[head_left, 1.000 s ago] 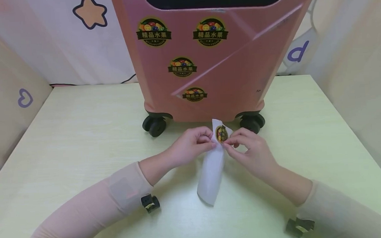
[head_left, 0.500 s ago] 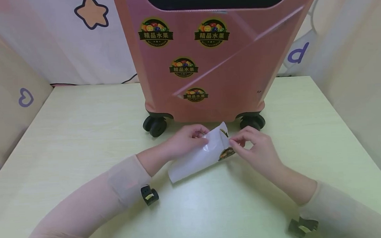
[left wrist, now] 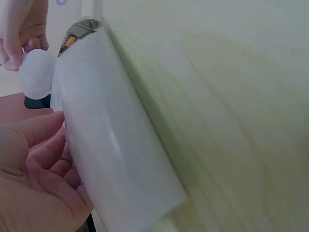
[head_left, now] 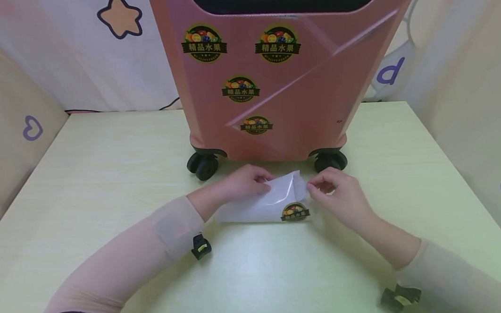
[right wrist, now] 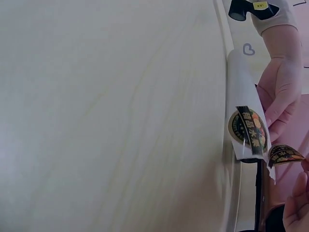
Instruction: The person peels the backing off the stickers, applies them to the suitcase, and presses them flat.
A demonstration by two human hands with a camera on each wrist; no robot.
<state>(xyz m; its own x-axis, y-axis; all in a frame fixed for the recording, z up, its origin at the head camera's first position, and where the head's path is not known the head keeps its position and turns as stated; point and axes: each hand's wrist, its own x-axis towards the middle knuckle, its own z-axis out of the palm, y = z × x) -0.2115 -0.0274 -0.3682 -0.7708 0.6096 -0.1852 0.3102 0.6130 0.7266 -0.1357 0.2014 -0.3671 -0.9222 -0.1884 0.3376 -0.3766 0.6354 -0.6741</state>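
Note:
My left hand (head_left: 248, 181) grips a curled white sticker sheet (head_left: 257, 206) between thumb and fingers, low over the table before the suitcase. A round fruit-label sticker (head_left: 295, 212) shows on the sheet's right end. My right hand (head_left: 342, 196) pinches another sticker (right wrist: 286, 154) by its edge at that end. In the left wrist view this pinched sticker (left wrist: 37, 75) turns its white back to the camera. Whether it still clings to the sheet, I cannot tell. The pink suitcase (head_left: 299, 106) carries several such labels on its front, the lowest label (head_left: 256, 125) near its bottom edge.
The suitcase stands upright on the pale table (head_left: 107, 183), on black wheels; the left wheel (head_left: 203, 166) and right wheel (head_left: 330, 160) are just behind my hands. Patterned curtains (head_left: 28, 59) enclose the table at the back and both sides.
The sheet has swung from pointing toward me to lying nearly sideways, its free end to the left under my left hand. My right hand has drawn slightly right with the pinched sticker.

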